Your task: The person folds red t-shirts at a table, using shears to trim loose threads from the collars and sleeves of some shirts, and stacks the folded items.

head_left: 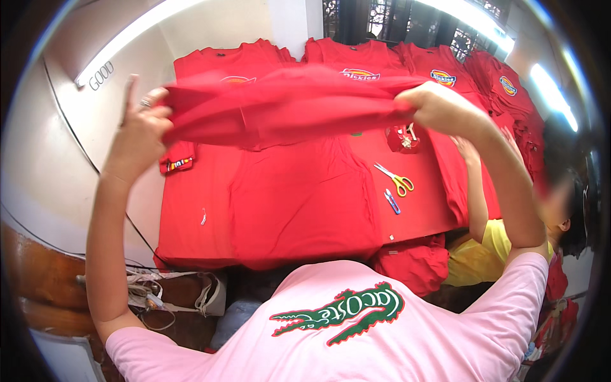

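A: Where are we seeing the blurred red cloth garment (pixel 293 108)?
B: We are holding it stretched in the air, above a flat red cloth panel (pixel 302 204).
A: How are our fingers standing?
B: On our left hand (pixel 141 134), one finger is pointing up and others are curling at the garment's edge; our right hand (pixel 442 109) is gripping the other end in a fist.
A: What is lying near?
B: Yellow-handled metal scissors (pixel 401 184) and blue thread snips (pixel 393 202); a co-worker's yellow sleeve (pixel 498 240) is showing at the right.
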`<state>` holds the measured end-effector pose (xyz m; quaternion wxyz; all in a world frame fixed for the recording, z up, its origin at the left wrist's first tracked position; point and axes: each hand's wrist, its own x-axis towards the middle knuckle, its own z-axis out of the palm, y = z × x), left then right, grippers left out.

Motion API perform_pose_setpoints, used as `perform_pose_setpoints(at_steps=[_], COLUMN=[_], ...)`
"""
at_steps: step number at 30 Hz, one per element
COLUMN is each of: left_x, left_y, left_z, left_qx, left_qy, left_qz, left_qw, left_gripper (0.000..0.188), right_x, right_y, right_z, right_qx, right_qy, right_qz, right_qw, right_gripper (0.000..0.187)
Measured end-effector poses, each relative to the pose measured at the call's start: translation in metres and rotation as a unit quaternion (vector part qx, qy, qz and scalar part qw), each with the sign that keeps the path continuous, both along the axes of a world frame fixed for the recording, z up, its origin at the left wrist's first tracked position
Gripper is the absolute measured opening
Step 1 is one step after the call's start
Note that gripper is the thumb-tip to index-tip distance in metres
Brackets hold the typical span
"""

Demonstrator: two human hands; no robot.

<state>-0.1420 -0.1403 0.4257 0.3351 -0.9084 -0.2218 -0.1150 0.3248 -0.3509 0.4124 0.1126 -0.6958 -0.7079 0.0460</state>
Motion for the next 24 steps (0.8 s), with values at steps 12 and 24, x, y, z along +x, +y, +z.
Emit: perform_pose_setpoints(at_steps=[12,24], left_x=[-0.002,-0.025], left_y=[-0.036,0.059], left_z=[0.013,0.006], left_qx=[-0.145,0.022], left_qy=[0.028,-0.225], left_qz=[0.138,0.228], left_qw=[0.979,0.947], left_gripper=[0.041,0.028], right_x=[0.102,0.110], right_y=[-0.056,0.029], right_z=[0.092,0.083], right_qx=[0.114,0.473], right_qy=[0.534,-0.352], right_qz=[0.202,0.008], right_qw=[0.813,0.808], right_gripper=[0.023,0.013])
